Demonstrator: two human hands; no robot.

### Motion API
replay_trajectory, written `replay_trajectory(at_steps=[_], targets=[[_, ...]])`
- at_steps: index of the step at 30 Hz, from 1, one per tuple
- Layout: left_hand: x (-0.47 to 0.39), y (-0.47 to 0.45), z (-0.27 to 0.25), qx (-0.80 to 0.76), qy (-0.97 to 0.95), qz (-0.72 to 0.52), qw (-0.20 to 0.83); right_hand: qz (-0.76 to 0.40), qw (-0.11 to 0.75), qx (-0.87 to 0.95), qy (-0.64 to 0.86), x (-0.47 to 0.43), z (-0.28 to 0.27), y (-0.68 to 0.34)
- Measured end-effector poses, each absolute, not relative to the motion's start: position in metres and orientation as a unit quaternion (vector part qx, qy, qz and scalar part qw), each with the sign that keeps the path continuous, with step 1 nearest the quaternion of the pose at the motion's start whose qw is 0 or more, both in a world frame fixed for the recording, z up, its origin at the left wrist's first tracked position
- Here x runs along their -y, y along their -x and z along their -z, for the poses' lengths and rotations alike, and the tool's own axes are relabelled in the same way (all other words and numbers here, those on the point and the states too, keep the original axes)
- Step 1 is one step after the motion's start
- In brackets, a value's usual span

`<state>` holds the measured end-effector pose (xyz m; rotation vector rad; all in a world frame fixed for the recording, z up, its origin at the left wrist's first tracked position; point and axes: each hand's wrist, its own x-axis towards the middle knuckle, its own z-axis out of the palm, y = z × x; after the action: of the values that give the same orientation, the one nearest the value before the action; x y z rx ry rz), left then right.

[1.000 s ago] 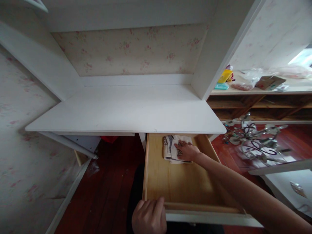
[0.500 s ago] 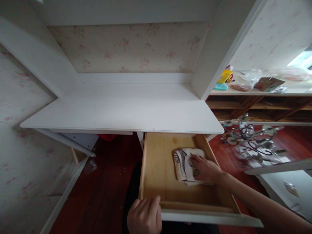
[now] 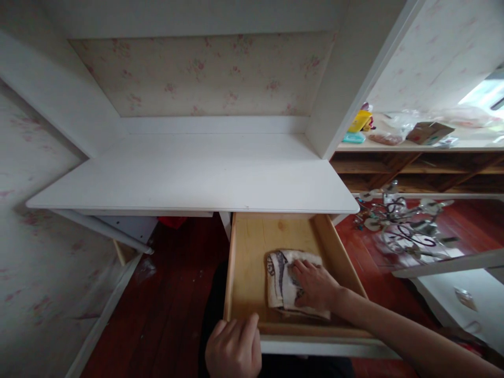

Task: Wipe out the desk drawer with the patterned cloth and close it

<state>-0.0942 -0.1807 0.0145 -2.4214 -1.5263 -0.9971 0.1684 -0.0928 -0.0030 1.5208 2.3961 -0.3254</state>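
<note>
A wooden drawer (image 3: 252, 262) is pulled out from under the right part of the white desk (image 3: 220, 176). Inside it, toward the front, lies a folded cream cloth (image 3: 278, 281) with dark printed patterns. My right hand (image 3: 315, 286) rests on top of this cloth, fingers spread and pressing it against the drawer bottom; part of the cloth is hidden beneath the hand. At the drawer's front left corner, my left hand (image 3: 234, 346) is closed over the edge of the drawer front, thumb uppermost.
A glass-and-metal chandelier (image 3: 409, 226) lies on the red wooden floor (image 3: 173, 304) at right. Behind it, a low shelf (image 3: 394, 165) carries plastic bags and a cardboard box (image 3: 429, 133). A white furniture piece (image 3: 449, 294) stands at lower right.
My right hand has slid the cloth toward the front and left of the drawer. My left hand stays on the drawer front.
</note>
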Motion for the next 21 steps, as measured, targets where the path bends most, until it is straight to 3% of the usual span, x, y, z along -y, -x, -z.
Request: replay_trajectory(at_steps=[9,21], targets=[[0.180,0.094,-0.012,0.498,0.798,0.335,0.060,0.013,0.106,-0.855,-0.508,0.099,0.004,-0.060],[0.181,0.093,-0.010,0.509,0.786,0.348,0.053,0.078,0.081,-0.798,-0.592,-0.015,0.015,-0.049]])
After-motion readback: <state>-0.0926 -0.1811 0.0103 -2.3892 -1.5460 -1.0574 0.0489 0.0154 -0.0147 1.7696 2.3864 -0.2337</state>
